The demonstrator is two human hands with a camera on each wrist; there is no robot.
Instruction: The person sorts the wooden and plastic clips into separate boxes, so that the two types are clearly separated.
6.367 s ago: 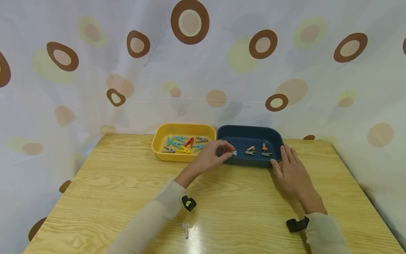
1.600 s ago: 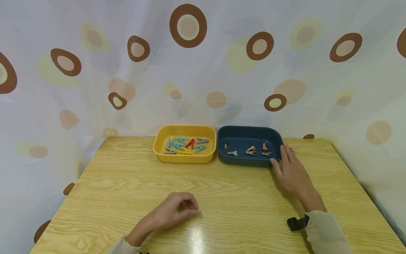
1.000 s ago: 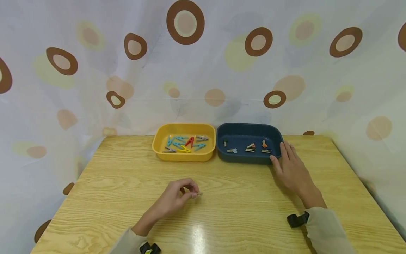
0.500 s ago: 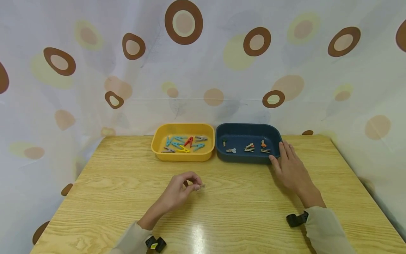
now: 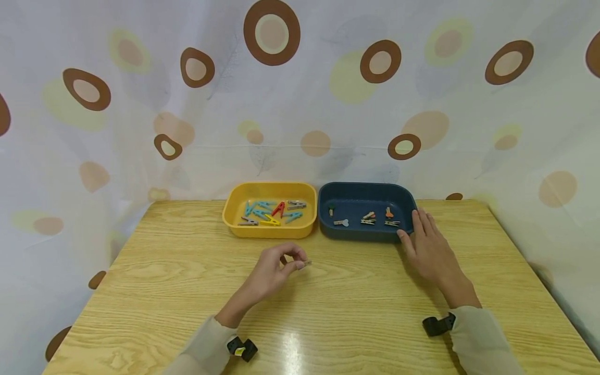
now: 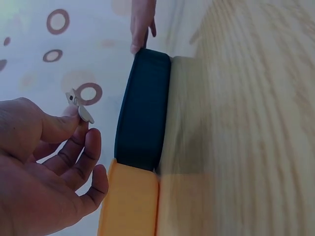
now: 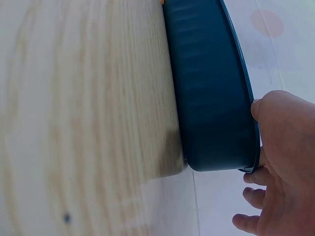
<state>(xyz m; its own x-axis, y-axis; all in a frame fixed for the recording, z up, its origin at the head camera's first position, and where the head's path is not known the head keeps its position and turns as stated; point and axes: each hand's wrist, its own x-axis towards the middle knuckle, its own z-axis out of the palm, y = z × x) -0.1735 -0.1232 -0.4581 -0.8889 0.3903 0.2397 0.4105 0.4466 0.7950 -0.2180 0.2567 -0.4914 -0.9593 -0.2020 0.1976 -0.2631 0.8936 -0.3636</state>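
Between thumb and fingertips my left hand (image 5: pixel 276 270) pinches a small wooden clothespin (image 5: pixel 307 263), above the table in front of the two trays. In the left wrist view this clothespin (image 6: pixel 85 114) shows a pale rounded ornament. My right hand (image 5: pixel 432 255) rests against the right end of the dark blue tray (image 5: pixel 365 235), fingers extended, thumb at its front rim. Inside that tray lie several small clothespins, among them one with a pale blue heart (image 5: pixel 345 223) and one with an orange ornament (image 5: pixel 389 213).
Touching the blue tray on its left stands a yellow tray (image 5: pixel 269 233). It holds several plastic clothespins, including a red one (image 5: pixel 278 209), a yellow one (image 5: pixel 270 221), and light blue and grey ones. A patterned cloth (image 5: pixel 300 104) hangs behind the wooden table (image 5: pixel 356 312).
My left hand left the blue tray, picked up the clothespin from the table's front, and has since moved forward and right with it. A pale-blue-heart clothespin now lies in the tray. My right hand stayed put.
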